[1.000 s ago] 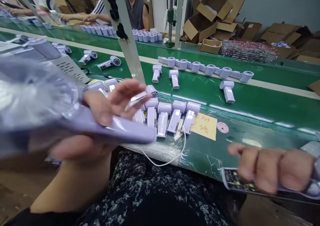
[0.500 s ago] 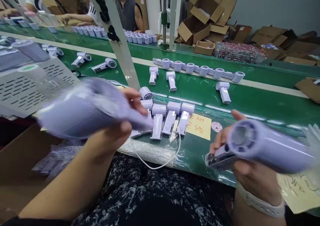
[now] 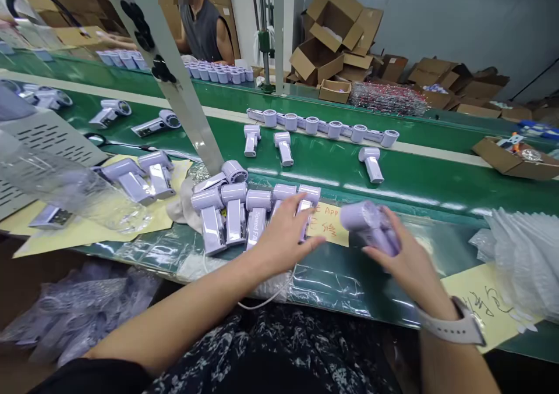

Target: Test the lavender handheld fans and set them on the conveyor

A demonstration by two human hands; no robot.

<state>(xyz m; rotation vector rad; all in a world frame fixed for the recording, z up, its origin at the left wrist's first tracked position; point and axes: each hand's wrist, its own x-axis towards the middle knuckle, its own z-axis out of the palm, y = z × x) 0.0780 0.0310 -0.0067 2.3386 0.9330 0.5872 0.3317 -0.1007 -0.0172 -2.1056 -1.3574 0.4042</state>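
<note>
Over the bench, my right hand (image 3: pixel 404 251) grips a light purple handheld fan (image 3: pixel 360 216), blurred, with its round head pointing left. My left hand (image 3: pixel 283 228) reaches over a row of similar fans, thumb and fingers apart, around the handle of the rightmost fan (image 3: pixel 310 192); contact with it cannot be made out. One fan in this row (image 3: pixel 257 208) bears "Speed FAN" lettering. My left hand partly covers another fan (image 3: pixel 283 191) beside it. A yellow paper note (image 3: pixel 328 225) with handwriting lies between my hands.
A white cable (image 3: pixel 266 305) loops over the front edge. More fans (image 3: pixel 159 173) lie on yellow paper at left, near a vented grey box (image 3: pixel 48 141). Clear plastic sleeves (image 3: pixel 519 260) are stacked at right. A slanted post (image 3: pixel 187 103) stands before the green conveyor (image 3: pixel 323 161). A co-worker (image 3: pixel 203 30) is beyond.
The fan in my left hand is gone from it, and that hand has moved right over the row. My right hand has moved left and away from me with its fan.
</note>
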